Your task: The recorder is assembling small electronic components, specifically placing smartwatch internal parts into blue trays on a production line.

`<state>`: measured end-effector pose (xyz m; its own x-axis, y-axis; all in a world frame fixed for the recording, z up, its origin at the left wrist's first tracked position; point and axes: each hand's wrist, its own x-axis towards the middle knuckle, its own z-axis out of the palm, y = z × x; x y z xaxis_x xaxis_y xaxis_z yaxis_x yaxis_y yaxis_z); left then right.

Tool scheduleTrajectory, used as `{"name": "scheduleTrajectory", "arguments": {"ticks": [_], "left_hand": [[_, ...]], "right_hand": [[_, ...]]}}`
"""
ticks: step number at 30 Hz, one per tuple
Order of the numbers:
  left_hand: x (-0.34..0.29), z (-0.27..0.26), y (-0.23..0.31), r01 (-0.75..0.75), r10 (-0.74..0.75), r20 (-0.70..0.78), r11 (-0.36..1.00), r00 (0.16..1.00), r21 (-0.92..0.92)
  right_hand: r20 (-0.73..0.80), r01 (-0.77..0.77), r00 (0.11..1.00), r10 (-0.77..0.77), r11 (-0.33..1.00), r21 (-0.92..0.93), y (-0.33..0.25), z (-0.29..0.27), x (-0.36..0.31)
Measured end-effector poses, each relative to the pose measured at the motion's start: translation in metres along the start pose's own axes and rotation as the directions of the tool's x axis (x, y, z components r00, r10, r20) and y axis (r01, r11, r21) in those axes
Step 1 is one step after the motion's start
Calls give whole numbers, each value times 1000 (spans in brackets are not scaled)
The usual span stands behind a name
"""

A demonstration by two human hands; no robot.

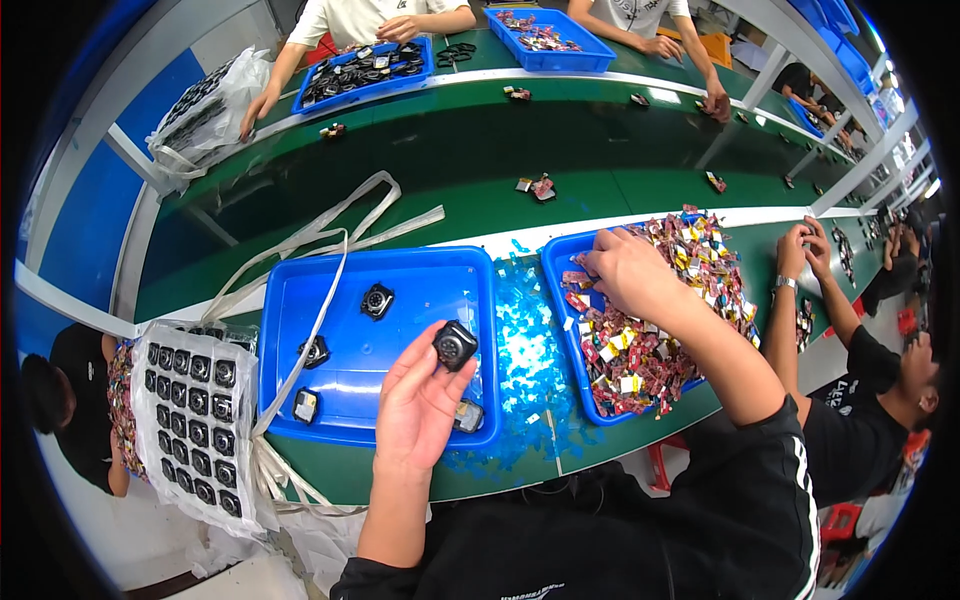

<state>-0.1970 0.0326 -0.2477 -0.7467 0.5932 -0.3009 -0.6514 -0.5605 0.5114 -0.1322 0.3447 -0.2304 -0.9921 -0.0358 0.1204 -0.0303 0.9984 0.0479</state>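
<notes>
The left hand (415,405) holds a black watch case (455,346) in its fingers, the round back facing up, above the near right part of a blue tray (430,285); four more cases lie apart in that tray; the right hand (640,275) reaches down into a second blue tray (583,385), heaped with small red, white and yellow parts (650,365), its fingertips hidden; blue film scraps (525,345) cover the green desk (470,482) between the trays; a pale strap (415,222) crosses the first tray's left side; beside it, a white holder (150,425) carries rows of cases; co-workers sit across the desk.
</notes>
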Motion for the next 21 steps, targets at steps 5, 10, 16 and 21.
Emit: {"name": "scheduleTrajectory", "arguments": {"ticks": [5, 10, 16, 21], "left_hand": [[-1, 2, -4, 179, -154, 112, 945, 982, -275], [-1, 8, -12, 156, -115, 138, 927, 984, -341], [-9, 32, -7, 80, -100, 77, 968, 992, 237], [-13, 55, -18, -499, 19, 543, 422, 840, 757]], "right_hand": [[-42, -38, 998, 51, 963, 268, -6, -15, 2], [31, -197, 974, 223, 775, 600, -19, -54, -31], [41, -190, 931, 363, 385, 903, -57, -66, -55], [107, -153, 968, 226, 197, 968, -89, -72, -60]]}}
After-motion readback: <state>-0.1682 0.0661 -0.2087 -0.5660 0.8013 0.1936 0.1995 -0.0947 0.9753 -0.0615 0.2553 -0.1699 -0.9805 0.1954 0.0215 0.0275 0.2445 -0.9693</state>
